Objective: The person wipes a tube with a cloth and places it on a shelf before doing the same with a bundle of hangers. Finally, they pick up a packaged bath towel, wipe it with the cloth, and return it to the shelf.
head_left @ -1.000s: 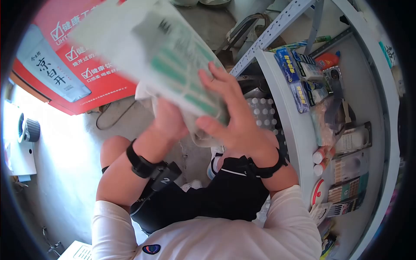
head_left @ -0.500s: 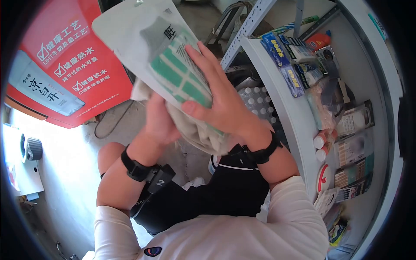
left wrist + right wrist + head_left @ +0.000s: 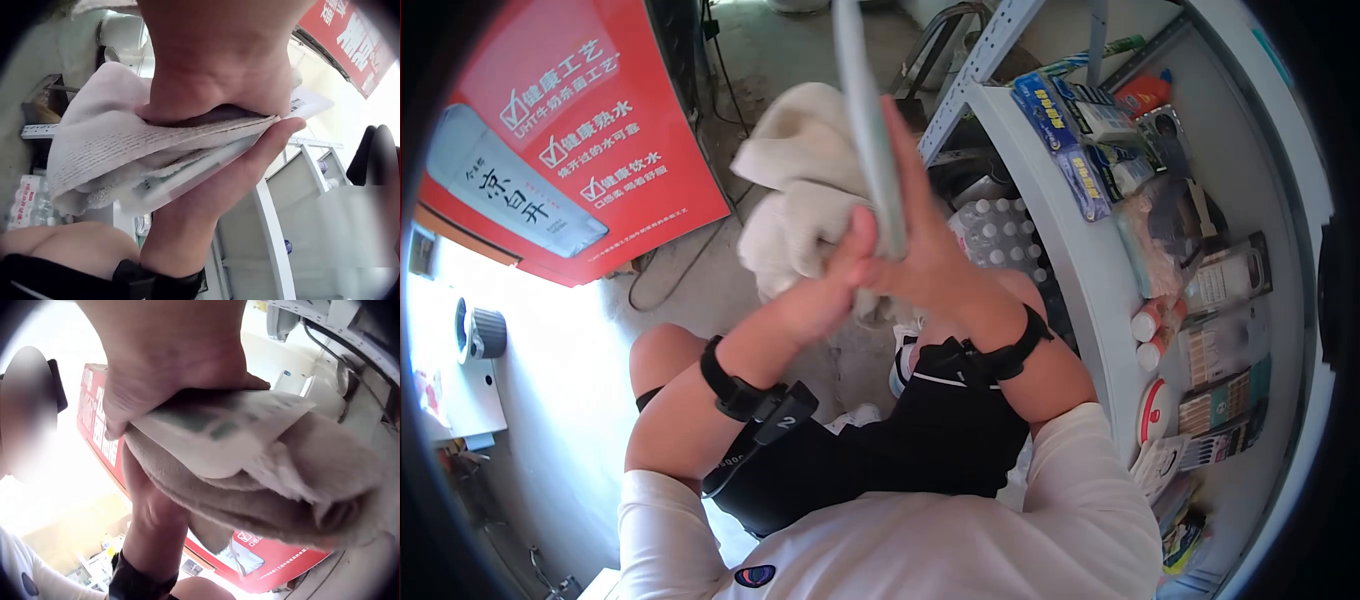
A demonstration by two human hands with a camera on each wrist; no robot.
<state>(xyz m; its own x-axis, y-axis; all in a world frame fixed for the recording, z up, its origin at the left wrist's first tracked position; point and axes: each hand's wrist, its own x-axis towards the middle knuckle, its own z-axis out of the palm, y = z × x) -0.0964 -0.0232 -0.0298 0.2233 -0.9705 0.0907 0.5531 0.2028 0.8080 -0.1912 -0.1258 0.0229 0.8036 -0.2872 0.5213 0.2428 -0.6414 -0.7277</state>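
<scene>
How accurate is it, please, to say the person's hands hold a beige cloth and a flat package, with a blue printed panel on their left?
Not quite: the printed panel is red, as the head view shows. The left hand and right hand do hold the beige cloth and flat package.

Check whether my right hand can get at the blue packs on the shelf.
Probably not without letting go: the right hand holds the green-and-white package. Otherwise nothing visible blocks the blue packs near the front of the shelf.

Grey floor (image 3: 715,285); pale metal shelf (image 3: 1085,290) right; bright light left.
</scene>
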